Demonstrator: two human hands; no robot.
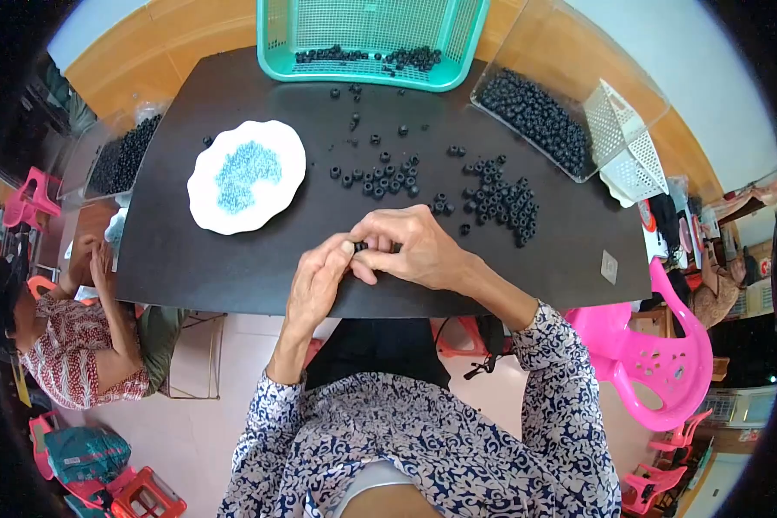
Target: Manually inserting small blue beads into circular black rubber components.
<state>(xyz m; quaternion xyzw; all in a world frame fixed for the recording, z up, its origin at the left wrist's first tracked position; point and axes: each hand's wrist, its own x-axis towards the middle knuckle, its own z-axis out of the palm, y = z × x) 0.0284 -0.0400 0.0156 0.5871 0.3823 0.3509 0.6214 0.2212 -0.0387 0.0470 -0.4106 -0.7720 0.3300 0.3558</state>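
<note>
Above the near edge of the dark table (224,276), my two hands meet around a small black ring-like part (360,247). My left hand (318,274) pinches it between thumb and fingers. Bent fingers of my right hand (416,248) close on the same part from the other side; what else they hold is hidden. Just beyond lie loose black parts (387,178), and a denser pile of them (501,200) spreads to the right. Small light-blue bits (246,175) lie on a white scalloped plate (202,200) at the left.
A green basket (363,81) with black parts stands at the far edge. Right of it is a clear bin (583,178) of black parts and a white perforated basket (623,142). A person (86,345) sits at the left. A pink chair (665,367) stands at the right.
</note>
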